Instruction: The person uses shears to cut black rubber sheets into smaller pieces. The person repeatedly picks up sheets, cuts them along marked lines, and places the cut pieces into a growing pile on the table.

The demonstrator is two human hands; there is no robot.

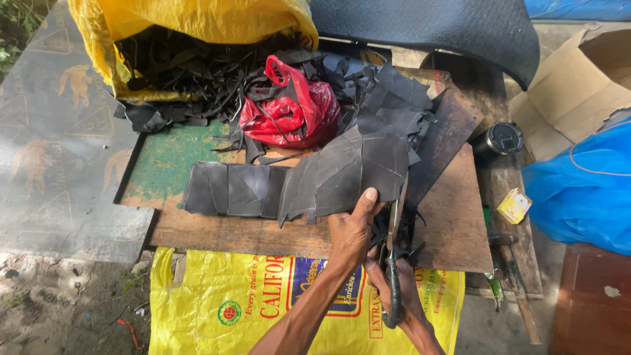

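My left hand (351,230) pinches the near edge of a black rubber sheet piece (348,171), thumb on top, over a wooden board (453,223). My right hand (404,289) grips the dark handles of a pair of scissors (394,243), blades pointing up and away against the right edge of that piece. More cut black pieces (230,189) lie overlapped in a row to the left on the board.
A red plastic bag (292,108) sits amid black rubber scraps (190,72) spilling from a yellow sack (197,16). A yellow printed sack (230,309) lies below the board. Right: black cup (503,139), small yellow box (514,206), blue plastic bag (585,190), cardboard box (578,85).
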